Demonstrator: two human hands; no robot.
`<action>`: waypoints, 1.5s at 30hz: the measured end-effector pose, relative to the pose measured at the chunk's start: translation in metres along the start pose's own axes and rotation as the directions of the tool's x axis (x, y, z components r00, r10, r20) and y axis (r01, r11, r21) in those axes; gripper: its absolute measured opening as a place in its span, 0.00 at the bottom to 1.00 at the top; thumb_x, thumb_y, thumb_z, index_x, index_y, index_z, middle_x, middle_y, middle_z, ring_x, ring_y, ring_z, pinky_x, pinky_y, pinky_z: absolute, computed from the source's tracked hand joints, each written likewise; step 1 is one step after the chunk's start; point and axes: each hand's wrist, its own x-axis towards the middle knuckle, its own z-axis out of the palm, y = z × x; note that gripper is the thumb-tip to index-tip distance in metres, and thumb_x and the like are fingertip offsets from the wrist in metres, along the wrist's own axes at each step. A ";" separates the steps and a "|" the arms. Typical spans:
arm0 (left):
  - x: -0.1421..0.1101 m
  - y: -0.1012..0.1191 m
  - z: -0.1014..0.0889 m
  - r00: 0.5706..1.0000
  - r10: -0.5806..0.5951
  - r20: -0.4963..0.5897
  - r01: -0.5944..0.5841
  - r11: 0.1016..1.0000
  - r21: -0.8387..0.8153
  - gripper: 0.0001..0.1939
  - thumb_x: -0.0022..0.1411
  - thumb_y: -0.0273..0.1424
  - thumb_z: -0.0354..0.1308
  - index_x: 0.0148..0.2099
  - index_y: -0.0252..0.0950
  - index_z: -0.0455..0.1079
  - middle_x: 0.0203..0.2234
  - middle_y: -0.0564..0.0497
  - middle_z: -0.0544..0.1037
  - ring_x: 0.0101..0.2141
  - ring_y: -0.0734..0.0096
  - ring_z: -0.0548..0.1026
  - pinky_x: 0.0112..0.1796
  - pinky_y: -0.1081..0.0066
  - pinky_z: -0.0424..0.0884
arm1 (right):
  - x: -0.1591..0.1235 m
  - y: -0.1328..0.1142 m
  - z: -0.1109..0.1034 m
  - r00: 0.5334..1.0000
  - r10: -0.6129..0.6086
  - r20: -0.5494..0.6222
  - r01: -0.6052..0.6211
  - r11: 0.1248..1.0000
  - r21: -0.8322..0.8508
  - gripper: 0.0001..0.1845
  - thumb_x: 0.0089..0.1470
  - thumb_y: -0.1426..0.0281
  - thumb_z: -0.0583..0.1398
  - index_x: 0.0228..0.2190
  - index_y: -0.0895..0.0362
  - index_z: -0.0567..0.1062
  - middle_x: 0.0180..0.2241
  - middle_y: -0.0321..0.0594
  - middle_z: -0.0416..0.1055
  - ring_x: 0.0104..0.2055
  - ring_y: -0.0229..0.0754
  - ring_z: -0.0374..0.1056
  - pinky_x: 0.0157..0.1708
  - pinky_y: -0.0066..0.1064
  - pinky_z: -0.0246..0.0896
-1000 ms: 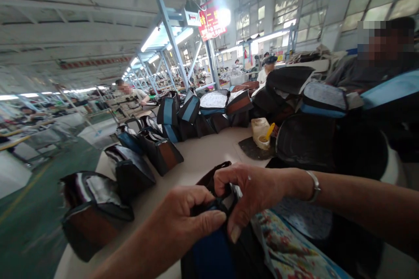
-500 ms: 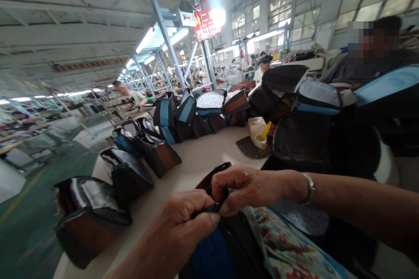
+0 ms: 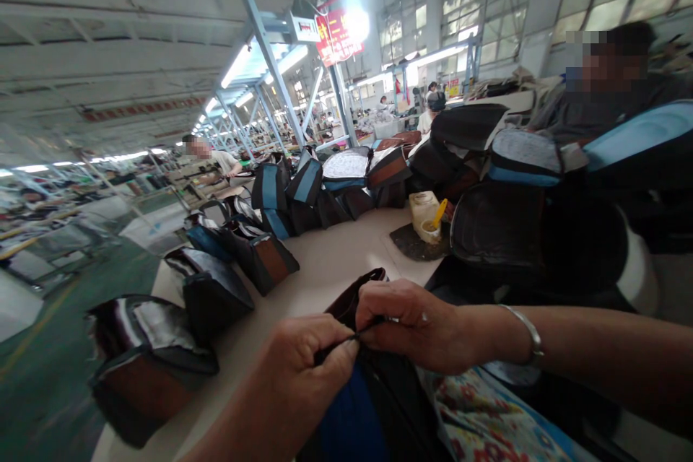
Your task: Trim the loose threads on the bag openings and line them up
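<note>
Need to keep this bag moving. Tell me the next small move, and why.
Probably pull the thin dark strip taut: the left hand and right hand pinch it together at the top of the black-and-blue bag.

The black bag (image 3: 351, 419) at bottom centre has a bright blue panel, with dark brown edging (image 3: 357, 299) up top — just right of it, a floral cloth (image 3: 481, 419) in red, green and cream. Upper middle there's a red sign (image 3: 336, 36) with pale lettering — lower left, the green floor (image 3: 48, 390).
</note>
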 end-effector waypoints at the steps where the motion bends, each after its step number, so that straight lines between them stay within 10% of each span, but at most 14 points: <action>1: 0.000 0.000 0.001 1.000 -0.012 -0.012 0.012 1.000 -0.002 0.16 0.66 0.36 0.52 0.30 0.35 0.75 0.25 0.53 0.72 0.30 0.68 0.70 0.31 0.71 0.61 | 0.000 0.001 0.000 0.999 -0.045 -0.005 0.045 0.998 -0.049 0.08 0.62 0.71 0.56 0.29 0.59 0.69 0.27 0.35 0.64 0.30 0.35 0.57 0.33 0.27 0.57; 14: -0.006 0.005 0.007 0.999 -0.009 -0.038 0.011 0.999 0.040 0.17 0.64 0.36 0.51 0.29 0.34 0.75 0.23 0.53 0.70 0.28 0.69 0.69 0.30 0.71 0.60 | -0.014 0.007 0.001 0.933 -0.345 -0.098 0.322 0.926 -0.199 0.08 0.61 0.75 0.58 0.41 0.63 0.76 0.36 0.49 0.74 0.37 0.38 0.71 0.36 0.27 0.66; 25: 0.001 -0.015 -0.004 0.960 -0.109 0.258 0.170 0.959 -0.228 0.27 0.66 0.54 0.50 0.25 0.38 0.55 0.21 0.59 0.52 0.24 0.74 0.49 0.23 0.71 0.47 | -0.020 0.007 -0.014 0.793 -0.521 0.316 0.590 0.529 -0.610 0.09 0.63 0.76 0.57 0.42 0.67 0.75 0.38 0.48 0.74 0.36 0.41 0.68 0.42 0.33 0.70; 30: 0.000 -0.014 0.000 0.967 -0.051 0.251 0.080 0.991 -0.105 0.22 0.68 0.47 0.51 0.27 0.36 0.60 0.22 0.59 0.54 0.25 0.75 0.52 0.25 0.71 0.49 | -0.025 0.005 -0.010 0.846 -0.495 0.199 0.530 0.739 -0.416 0.08 0.63 0.76 0.55 0.41 0.64 0.74 0.40 0.50 0.73 0.41 0.42 0.70 0.44 0.33 0.70; 34: -0.007 -0.005 0.001 0.987 0.001 0.161 -0.002 1.000 0.006 0.19 0.69 0.40 0.50 0.27 0.36 0.62 0.24 0.58 0.60 0.27 0.74 0.59 0.29 0.72 0.55 | -0.020 -0.002 -0.013 0.984 -0.170 -0.055 0.170 0.985 -0.001 0.11 0.68 0.73 0.50 0.43 0.64 0.72 0.39 0.49 0.71 0.41 0.39 0.70 0.42 0.31 0.69; 40: -0.006 0.005 0.005 0.991 0.042 0.124 -0.048 0.998 0.047 0.19 0.66 0.37 0.51 0.24 0.36 0.57 0.22 0.57 0.60 0.26 0.74 0.60 0.28 0.73 0.56 | 0.000 -0.001 -0.020 0.944 -0.131 0.304 0.126 0.991 0.034 0.10 0.67 0.70 0.55 0.34 0.62 0.72 0.33 0.42 0.65 0.37 0.37 0.63 0.40 0.28 0.62; 45: -0.008 -0.003 -0.003 0.984 -0.012 0.175 0.016 1.000 -0.019 0.23 0.69 0.46 0.49 0.26 0.36 0.61 0.22 0.58 0.57 0.25 0.74 0.57 0.26 0.73 0.54 | -0.001 0.006 -0.016 0.946 -0.184 0.266 0.168 0.982 0.084 0.11 0.66 0.68 0.57 0.31 0.60 0.69 0.29 0.38 0.62 0.34 0.37 0.60 0.36 0.28 0.58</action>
